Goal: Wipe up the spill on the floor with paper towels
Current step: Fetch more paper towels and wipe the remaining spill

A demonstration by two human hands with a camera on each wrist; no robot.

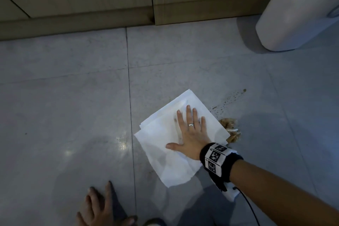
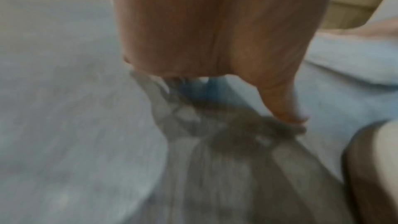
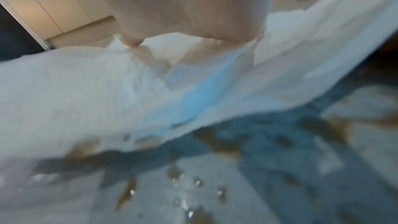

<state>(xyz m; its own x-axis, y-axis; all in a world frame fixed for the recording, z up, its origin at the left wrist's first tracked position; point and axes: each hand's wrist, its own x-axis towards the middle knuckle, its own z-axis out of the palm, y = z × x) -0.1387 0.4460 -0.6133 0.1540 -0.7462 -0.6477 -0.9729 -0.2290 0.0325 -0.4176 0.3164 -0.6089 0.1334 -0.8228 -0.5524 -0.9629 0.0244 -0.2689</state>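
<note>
Now our right hand (image 1: pixel 190 135) presses flat, fingers spread, on the paper towel (image 1: pixel 165 154); our left hand (image 1: pixel 99 209) rests flat on the floor (image 1: pixel 64 97).

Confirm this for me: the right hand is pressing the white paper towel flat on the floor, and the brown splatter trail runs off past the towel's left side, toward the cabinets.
Wrong on one point: the brown splatter trails off past the towel's right side, toward the white bin, as the head view shows. The rest holds: the right hand presses the white paper towel flat on the floor.
</note>
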